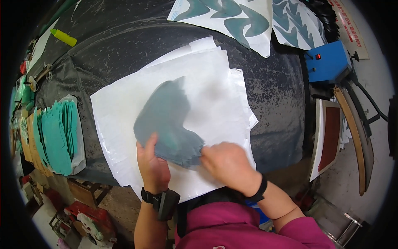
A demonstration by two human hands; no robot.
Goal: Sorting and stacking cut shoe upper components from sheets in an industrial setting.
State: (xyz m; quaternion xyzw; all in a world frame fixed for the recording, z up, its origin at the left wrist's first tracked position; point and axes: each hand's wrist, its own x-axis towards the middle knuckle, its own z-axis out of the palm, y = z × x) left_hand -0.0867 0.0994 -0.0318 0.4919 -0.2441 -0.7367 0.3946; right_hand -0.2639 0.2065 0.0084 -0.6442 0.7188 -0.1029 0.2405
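A stack of thin grey-green curved pieces (163, 110), like cut material for shoe uppers, is fanned at its lower right end. It is above several large white sheets (120, 99). My left hand (152, 162) grips the stack's lower left edge, thumb on top and the other fingers partly hidden beneath. At the fanned right end, my right hand (226, 162) is closed with its fingertips pinching the piece edges; it is slightly blurred.
A dark covered table (277, 103) lies beneath. Teal sheets (58, 137) are stacked at the left, near a yellow marker (63, 37). White sheets with grey-green curved shapes (232, 20) lie at the far side. A blue machine (327, 62) and framed screen (327, 137) stand right.
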